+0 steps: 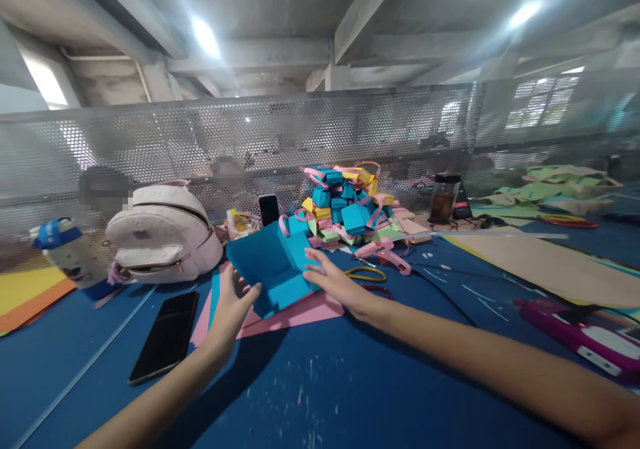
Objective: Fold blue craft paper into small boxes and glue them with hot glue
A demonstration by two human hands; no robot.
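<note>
A sheet of blue card with fold lines stands partly opened between my hands, over pink sheets on the table. My left hand grips its lower left side, with the thumb towards me and the other fingers partly hidden. At its right edge, my right hand holds the card with outstretched fingers. Just right of that hand lie yellow-handled scissors and a pink glue gun. Behind the card rises a pile of small blue, yellow and pink paper pieces.
A black phone lies left of my left forearm. A pale backpack and a bottle with a blue lid stand further left. On the right are a dark-lidded jar, beige sheets and a purple device. A perforated metal screen borders the back.
</note>
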